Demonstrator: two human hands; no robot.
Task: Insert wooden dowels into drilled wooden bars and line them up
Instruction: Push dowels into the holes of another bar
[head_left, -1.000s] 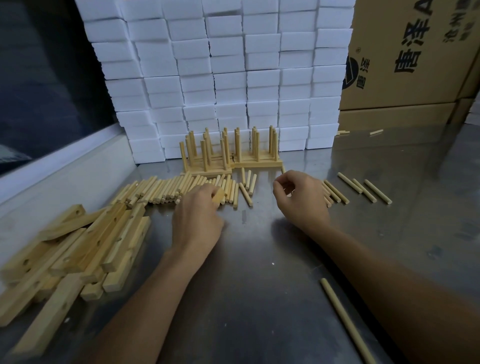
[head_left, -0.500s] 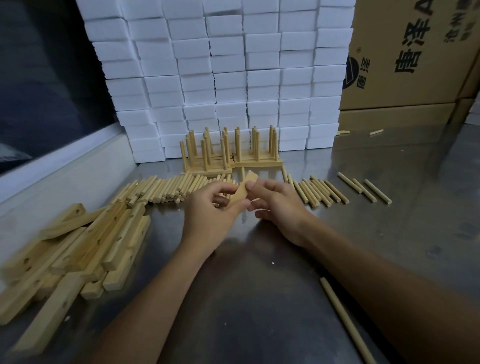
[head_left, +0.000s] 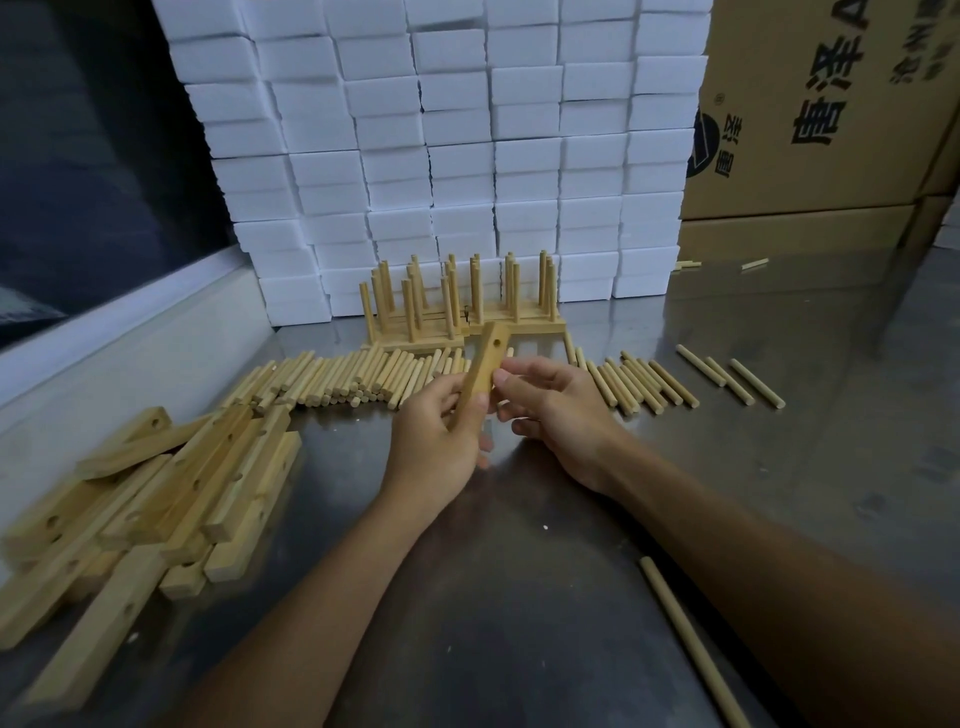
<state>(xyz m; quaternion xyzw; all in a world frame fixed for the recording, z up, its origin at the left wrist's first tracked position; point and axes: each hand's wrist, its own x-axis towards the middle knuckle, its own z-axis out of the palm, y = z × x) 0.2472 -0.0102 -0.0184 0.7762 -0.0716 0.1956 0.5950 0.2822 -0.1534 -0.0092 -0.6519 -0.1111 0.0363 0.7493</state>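
My left hand grips a drilled wooden bar and holds it tilted above the metal table, one hole showing near its far end. My right hand sits beside it with curled fingers, the fingertips touching the bar's right side. Whether a dowel lies in that hand is hidden. Behind my hands, loose dowels lie in a row to the left, and more dowels lie to the right. Finished bars with upright dowels stand at the back. A pile of drilled bars lies at the left.
A wall of stacked white foam blocks stands behind the finished bars. Cardboard boxes fill the back right. Three separate dowels lie further right, and one long dowel lies near my right forearm. A raised metal ledge borders the table's left.
My left hand picked a bar up from among the dowels and raised it. My right hand moved left from the right dowel group to meet the bar.
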